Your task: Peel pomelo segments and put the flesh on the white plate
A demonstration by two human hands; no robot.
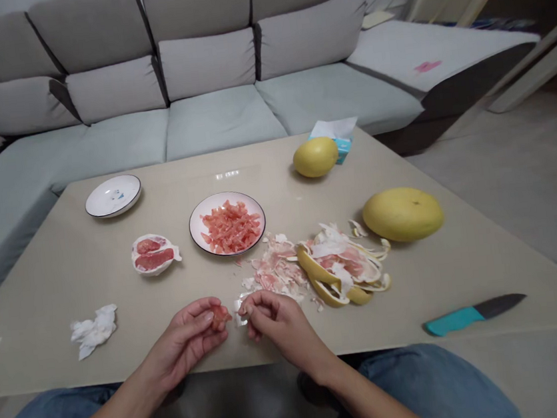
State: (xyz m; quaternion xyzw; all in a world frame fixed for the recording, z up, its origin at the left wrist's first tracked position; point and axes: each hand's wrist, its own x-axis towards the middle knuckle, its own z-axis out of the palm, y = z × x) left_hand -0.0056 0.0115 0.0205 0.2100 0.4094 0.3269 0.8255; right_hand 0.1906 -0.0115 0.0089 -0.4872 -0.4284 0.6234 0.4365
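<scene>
Near the table's front edge, my left hand (195, 336) is closed on a small piece of red pomelo flesh (220, 317). Just to its right, my right hand (276, 323) is pinched, thumb against forefinger; what lies between those fingertips, if anything, is too small to make out. Beyond both hands stands a dark-rimmed plate (196, 237) heaped with red pomelo flesh (232, 228). A partly opened pomelo piece (155, 255) with red segments sits to the left of that plate. Scraps of pale membrane (277, 266) lie beyond my right hand, beside yellow peel (324, 277).
Two whole yellow pomelos, one (404, 213) at right and one (316, 157) farther back, rest near a tissue pack (344, 140). A knife (472, 316) with a teal handle lies front right. Another plate (113, 195) is back left, a crumpled tissue (94, 330) front left. A sofa (218, 118) stands behind.
</scene>
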